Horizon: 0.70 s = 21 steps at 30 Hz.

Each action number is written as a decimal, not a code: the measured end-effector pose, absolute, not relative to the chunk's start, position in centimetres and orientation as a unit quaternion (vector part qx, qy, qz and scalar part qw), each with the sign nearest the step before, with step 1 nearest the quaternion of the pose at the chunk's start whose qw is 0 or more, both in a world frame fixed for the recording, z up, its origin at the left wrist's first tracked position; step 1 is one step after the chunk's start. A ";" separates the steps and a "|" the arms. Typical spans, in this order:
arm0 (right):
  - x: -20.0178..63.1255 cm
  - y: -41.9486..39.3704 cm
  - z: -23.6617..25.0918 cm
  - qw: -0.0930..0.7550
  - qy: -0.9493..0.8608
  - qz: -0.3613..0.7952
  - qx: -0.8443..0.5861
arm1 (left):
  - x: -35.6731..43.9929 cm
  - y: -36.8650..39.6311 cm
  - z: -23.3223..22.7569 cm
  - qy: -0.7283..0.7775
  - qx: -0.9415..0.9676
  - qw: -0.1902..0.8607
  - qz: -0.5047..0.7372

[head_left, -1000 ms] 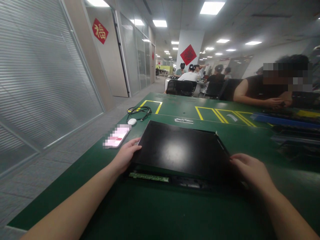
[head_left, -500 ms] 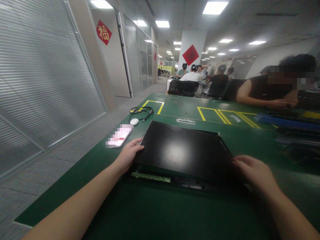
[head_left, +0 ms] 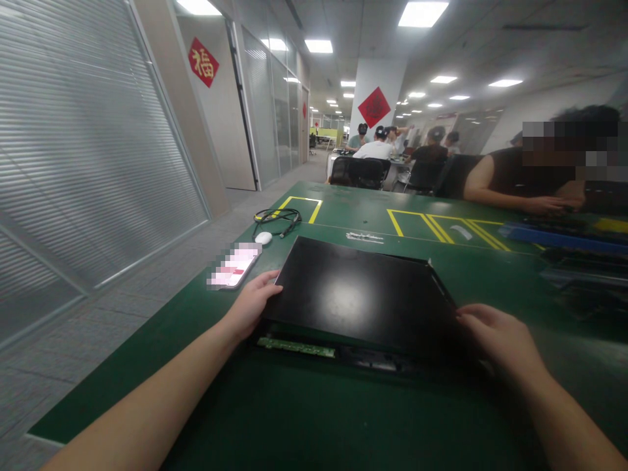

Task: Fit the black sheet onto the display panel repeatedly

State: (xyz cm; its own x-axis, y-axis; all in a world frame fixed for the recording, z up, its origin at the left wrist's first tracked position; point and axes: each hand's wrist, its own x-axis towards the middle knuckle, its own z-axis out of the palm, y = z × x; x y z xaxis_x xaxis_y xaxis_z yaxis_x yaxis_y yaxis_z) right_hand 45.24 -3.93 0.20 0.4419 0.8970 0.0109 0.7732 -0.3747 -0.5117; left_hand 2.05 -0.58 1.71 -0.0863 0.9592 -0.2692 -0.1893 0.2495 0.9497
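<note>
A flat black display panel [head_left: 363, 288] lies in front of me on the green table [head_left: 314, 418], its surface reflecting a bright spot of light. My left hand [head_left: 252, 304] grips the panel's left edge, thumb on top and fingers along the side. At the right edge, my right hand [head_left: 500, 333] pinches the panel between thumb and fingers. Below the near edge a strip of green circuit board [head_left: 297, 347] shows, set in a dark frame [head_left: 377, 360]. The panel's near right corner is lost in shadow.
Left of the panel lie a phone [head_left: 234, 266], a white round object [head_left: 263, 238] and a coiled black cable [head_left: 277, 219]. Yellow tape marks the table's far side. A person [head_left: 520, 176] sits at the far right, beside a blue tray [head_left: 564, 237] and dark items.
</note>
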 end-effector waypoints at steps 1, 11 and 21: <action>45.3 -3.9 0.1 0.230 -0.511 0.132 -0.818 | 2.1 -0.6 1.7 0.542 0.356 0.575 0.499; 45.5 -3.7 -0.4 0.242 -0.515 0.125 -0.813 | 2.1 -0.6 1.8 0.542 0.358 0.580 0.492; 45.4 -3.9 0.0 0.245 -0.508 0.127 -0.816 | 2.0 -0.5 1.5 0.543 0.360 0.578 0.490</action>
